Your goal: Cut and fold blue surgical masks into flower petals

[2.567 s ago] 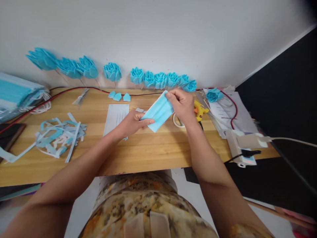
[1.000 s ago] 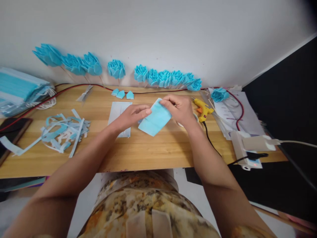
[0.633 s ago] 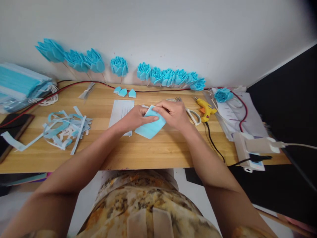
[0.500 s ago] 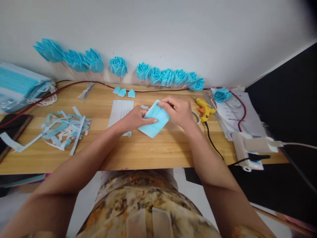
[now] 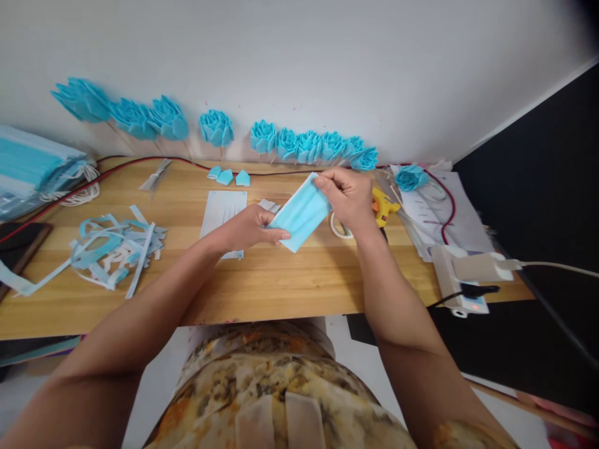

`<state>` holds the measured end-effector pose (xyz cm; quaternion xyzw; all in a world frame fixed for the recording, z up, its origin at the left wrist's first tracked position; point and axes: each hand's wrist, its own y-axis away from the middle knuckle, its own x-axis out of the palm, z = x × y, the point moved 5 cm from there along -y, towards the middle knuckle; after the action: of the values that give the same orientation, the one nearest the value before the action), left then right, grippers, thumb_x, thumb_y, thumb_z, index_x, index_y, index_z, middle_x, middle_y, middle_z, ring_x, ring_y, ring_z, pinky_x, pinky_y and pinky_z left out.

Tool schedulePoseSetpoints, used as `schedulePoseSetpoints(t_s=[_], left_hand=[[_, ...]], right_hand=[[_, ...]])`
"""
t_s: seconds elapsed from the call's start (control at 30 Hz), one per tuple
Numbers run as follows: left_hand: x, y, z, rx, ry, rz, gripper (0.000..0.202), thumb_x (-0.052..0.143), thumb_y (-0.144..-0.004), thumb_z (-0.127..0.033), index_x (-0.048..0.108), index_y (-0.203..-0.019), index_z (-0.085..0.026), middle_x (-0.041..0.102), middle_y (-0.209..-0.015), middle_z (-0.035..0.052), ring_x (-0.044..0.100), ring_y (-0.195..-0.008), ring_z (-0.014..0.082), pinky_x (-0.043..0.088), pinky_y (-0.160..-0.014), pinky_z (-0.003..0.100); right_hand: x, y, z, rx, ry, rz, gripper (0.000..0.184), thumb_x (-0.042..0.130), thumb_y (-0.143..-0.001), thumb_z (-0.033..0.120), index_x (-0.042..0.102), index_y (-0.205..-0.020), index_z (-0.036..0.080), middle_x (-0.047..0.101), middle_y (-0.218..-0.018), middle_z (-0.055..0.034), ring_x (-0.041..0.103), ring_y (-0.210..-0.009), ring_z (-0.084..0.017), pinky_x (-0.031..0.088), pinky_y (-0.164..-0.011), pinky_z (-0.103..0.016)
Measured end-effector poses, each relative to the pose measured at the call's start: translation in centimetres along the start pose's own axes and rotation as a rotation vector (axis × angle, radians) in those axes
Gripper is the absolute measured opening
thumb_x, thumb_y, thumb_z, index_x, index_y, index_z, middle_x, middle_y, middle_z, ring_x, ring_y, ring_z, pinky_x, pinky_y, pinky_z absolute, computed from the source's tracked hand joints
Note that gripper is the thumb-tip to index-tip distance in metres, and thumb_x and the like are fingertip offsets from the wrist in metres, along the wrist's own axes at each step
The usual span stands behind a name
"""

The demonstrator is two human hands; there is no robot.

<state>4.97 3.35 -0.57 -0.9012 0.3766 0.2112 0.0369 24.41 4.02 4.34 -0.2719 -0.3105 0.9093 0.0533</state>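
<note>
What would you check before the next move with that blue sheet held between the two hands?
1. Left hand pinches the near lower end of the blue sheet: ok.
2. Right hand pinches the far upper end: ok.
3. Sheet stretched flat between the hands, without a fold: ok.
4. Bare table below the sheet: ok.
5. Yellow glue gun lies beyond the right hand, not touching the sheet: ok. Whether it is hot: cannot tell.
6. Scrap pile lies off to the left, apart from both hands: ok.
</note>
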Motion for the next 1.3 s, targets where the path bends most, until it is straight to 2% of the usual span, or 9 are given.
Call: schedulePoseSetpoints(t_s=[0.2,0.33,0.43,0.57,0.73,0.9,1.03,1.13,1.3], left_hand=[[0.1,0.2,-0.5,0.060,-0.026,0.043,0.036,0.069,-0.078,-0.047,0.068,-0.064,-0.014,0.056,-0.056,-0.0019,0.045,-0.052,0.0091,0.033,-0.052,0.022],[0.1,0.2,-0.4,0.049,-0.070,0.037,0.034,0.068,-0.077,-0.044,0.062,-0.062,-0.015,0.049,-0.054,-0.0037,0.040,-0.051,0.0085,0.029,-0.049,0.022],[-0.3,0.3,-1.0,0.086,-0.047,0.004,0.035,0.069,-0.076,-0.047,0.060,-0.064,-0.016,0.051,-0.059,-0.0029,0.044,-0.055,0.0100,0.033,-0.051,0.022],[-0.8,0.4,-1.5,0.112,0.023,-0.088,0.035,0.068,-0.079,-0.050,0.064,-0.072,-0.016,0.057,-0.067,0.0000,0.052,-0.062,0.0131,0.037,-0.054,0.024],[-0.7,0.3,-0.8,0.069,0.059,-0.143,0.035,0.069,-0.079,-0.049,0.065,-0.070,-0.016,0.053,-0.058,-0.0017,0.048,-0.056,0.0118,0.034,-0.050,0.023],[-0.4,0.0,-0.5,0.076,-0.005,-0.080,0.037,0.069,-0.077,-0.046,0.058,-0.059,-0.015,0.044,-0.053,-0.0042,0.038,-0.052,0.0084,0.027,-0.048,0.022],[-0.4,0.0,-0.7,0.083,0.010,-0.042,0.033,0.069,-0.077,-0.042,0.060,-0.061,-0.015,0.049,-0.055,-0.0036,0.044,-0.053,0.0097,0.033,-0.051,0.023],[-0.3,0.1,-0.8,0.090,0.006,0.008,0.032,0.069,-0.078,-0.041,0.061,-0.061,-0.015,0.053,-0.055,-0.0027,0.048,-0.053,0.0103,0.036,-0.052,0.022],[-0.7,0.5,-1.1,0.104,-0.064,0.055,0.032,0.070,-0.078,-0.043,0.063,-0.062,-0.016,0.054,-0.056,-0.0031,0.046,-0.053,0.0096,0.033,-0.051,0.022]], right_hand=[[0.3,0.1,0.1,0.033,-0.018,0.007,0.028,0.062,-0.090,0.039,0.068,-0.072,0.019,0.053,-0.060,0.0030,0.045,-0.056,-0.010,0.034,-0.052,-0.024],[0.9,0.3,0.2,0.029,-0.018,0.058,0.029,0.062,-0.090,0.042,0.068,-0.072,0.019,0.054,-0.059,0.0033,0.044,-0.055,-0.010,0.033,-0.052,-0.024],[1.4,0.5,0.3,0.017,-0.019,0.086,0.031,0.061,-0.091,0.043,0.069,-0.073,0.019,0.057,-0.061,0.0027,0.046,-0.056,-0.010,0.034,-0.052,-0.024],[2.2,1.0,0.8,-0.042,-0.006,0.120,0.032,0.061,-0.092,0.043,0.069,-0.073,0.019,0.060,-0.062,0.0028,0.048,-0.055,-0.010,0.037,-0.055,-0.025],[2.8,1.3,1.5,-0.085,0.039,0.133,0.029,0.061,-0.093,0.042,0.071,-0.076,0.020,0.063,-0.062,0.0024,0.049,-0.055,-0.011,0.038,-0.057,-0.026],[1.2,0.7,1.3,-0.050,0.039,0.023,0.027,0.063,-0.091,0.039,0.071,-0.072,0.020,0.058,-0.059,0.0030,0.047,-0.054,-0.011,0.035,-0.053,-0.025],[-0.1,0.2,1.0,-0.027,0.051,-0.061,0.027,0.064,-0.089,0.039,0.071,-0.071,0.020,0.055,-0.056,0.0030,0.046,-0.054,-0.011,0.034,-0.052,-0.026],[-0.1,0.1,0.8,-0.026,0.051,-0.035,0.027,0.064,-0.089,0.039,0.071,-0.071,0.020,0.057,-0.058,0.0027,0.047,-0.055,-0.011,0.034,-0.052,-0.026],[0.4,0.2,1.1,-0.042,0.019,0.019,0.026,0.064,-0.089,0.037,0.071,-0.072,0.020,0.058,-0.058,0.0031,0.048,-0.054,-0.011,0.034,-0.053,-0.025]])
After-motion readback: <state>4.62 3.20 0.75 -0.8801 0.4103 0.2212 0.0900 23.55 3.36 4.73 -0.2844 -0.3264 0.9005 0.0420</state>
